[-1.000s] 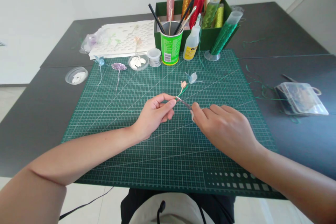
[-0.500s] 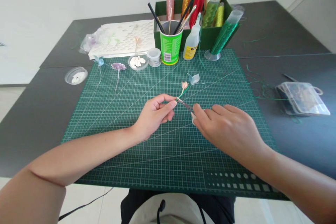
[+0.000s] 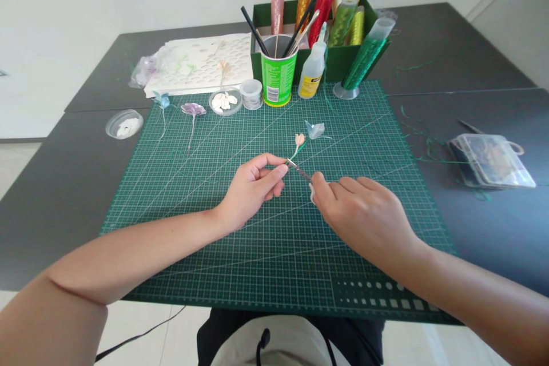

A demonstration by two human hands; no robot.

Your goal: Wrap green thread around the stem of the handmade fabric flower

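Observation:
Between thumb and forefinger, my left hand [image 3: 255,186] pinches the green stem of a small peach artificial flower [image 3: 299,141] above the mat. My right hand [image 3: 364,206] is closed around the pale handles of small scissors [image 3: 303,173], whose blades reach the stem right at my left fingertips. How far the blades are apart is too small to tell. Just behind the peach bloom, a pale blue flower [image 3: 316,130] lies on the green cutting mat [image 3: 206,263].
Along the back stand a green cup [image 3: 277,83] of sticks, a glue bottle [image 3: 312,71], a green box [image 3: 334,57] with thread spools and a green thread spool [image 3: 364,63]. Blue [image 3: 162,100] and purple flowers [image 3: 194,109] lie left; a clear case [image 3: 495,160] sits right.
My right hand and the scissors have shifted very slightly left. My left hand keeps its pinch on the stem, almost unmoved.

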